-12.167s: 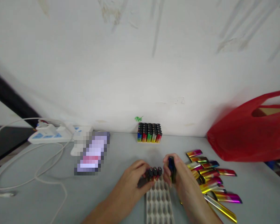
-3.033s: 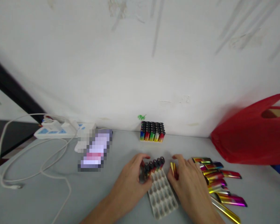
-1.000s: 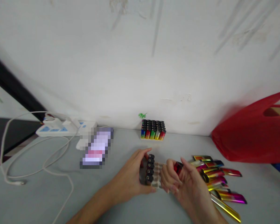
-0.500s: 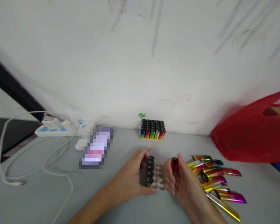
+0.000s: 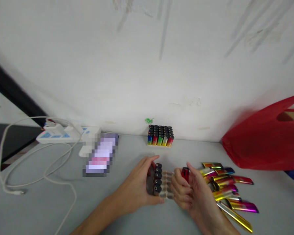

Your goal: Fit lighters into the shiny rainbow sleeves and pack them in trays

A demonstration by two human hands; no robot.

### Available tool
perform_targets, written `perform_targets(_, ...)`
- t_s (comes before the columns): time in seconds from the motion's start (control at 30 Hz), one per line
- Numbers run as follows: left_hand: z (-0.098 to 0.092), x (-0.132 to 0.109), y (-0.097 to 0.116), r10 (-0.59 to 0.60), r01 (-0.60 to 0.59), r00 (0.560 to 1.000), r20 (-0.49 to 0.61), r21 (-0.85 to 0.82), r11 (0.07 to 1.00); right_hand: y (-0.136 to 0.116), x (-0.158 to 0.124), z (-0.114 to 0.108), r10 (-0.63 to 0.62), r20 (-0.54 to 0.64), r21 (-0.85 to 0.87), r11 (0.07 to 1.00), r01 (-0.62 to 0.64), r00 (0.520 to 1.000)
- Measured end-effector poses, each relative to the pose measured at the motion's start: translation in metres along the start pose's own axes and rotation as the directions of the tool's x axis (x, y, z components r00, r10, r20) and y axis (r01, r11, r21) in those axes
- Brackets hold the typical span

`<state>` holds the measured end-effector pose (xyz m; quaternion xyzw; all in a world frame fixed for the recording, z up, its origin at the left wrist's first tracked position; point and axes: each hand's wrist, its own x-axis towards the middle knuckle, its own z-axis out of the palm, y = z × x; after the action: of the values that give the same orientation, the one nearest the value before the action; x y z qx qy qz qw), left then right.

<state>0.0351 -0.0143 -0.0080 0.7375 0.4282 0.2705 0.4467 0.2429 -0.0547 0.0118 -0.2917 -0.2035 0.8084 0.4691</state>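
Observation:
My left hand [image 5: 134, 192] is wrapped around the left side of a clear plastic tray [image 5: 167, 187], thumb at the near end and fingers at the far end. Along the tray's left side, a row of black-topped lighters [image 5: 158, 178] stands upright; to their right, empty slots are visible. Just right of the tray, my right hand [image 5: 188, 192] is closed on a red lighter [image 5: 185, 173], its dark end pointing up between thumb and curled fingers. Its lower part is hidden in the hand. Close behind that hand lies a pile of shiny gold, red and purple metallic sleeves [image 5: 225, 192].
A full block of colourful lighters [image 5: 160, 136] stands against the wall. On the right sits a red bag [image 5: 264, 140]. To the left are a blurred-out phone [image 5: 101, 155], a white power strip [image 5: 63, 133] and a looping white cable [image 5: 49, 176].
My right hand has shifted slightly, and its fingers have curled further around the red lighter, which now tilts a little more. My left hand and the tray have stayed put.

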Motion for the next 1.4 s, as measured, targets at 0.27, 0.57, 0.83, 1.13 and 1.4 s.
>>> perform_targets(0.27,0.0,-0.0009,0.0013,0.0,0.0,1.0,-0.005,0.014,1.0,0.0033,-0.0005,-0.0023,-0.015,-0.053,-0.047,0.999,0.013,0.998)
perform_targets(0.57,-0.0008,-0.0008,0.0024,0.014,-0.014,1.0,-0.004,0.027,1.0,0.0046,0.0007,-0.0019,-0.062,-0.085,-0.062,0.996,0.057,0.994)
perform_targets(0.83,-0.001,-0.0006,-0.0006,0.03,-0.03,1.0,0.009,0.048,0.998,0.0011,0.001,-0.0028,-0.043,-0.019,0.014,0.999,0.044,0.999)
perform_targets(1.13,-0.0006,-0.0004,0.0,0.029,-0.03,1.0,0.011,0.05,0.998,0.0019,0.0014,-0.006,-0.031,0.022,0.035,0.999,0.03,0.999)
perform_targets(1.4,-0.0013,-0.0014,0.0015,0.01,-0.011,1.0,0.011,0.053,0.999,0.003,-0.001,-0.0062,-0.077,-0.034,0.045,0.996,0.078,0.996)
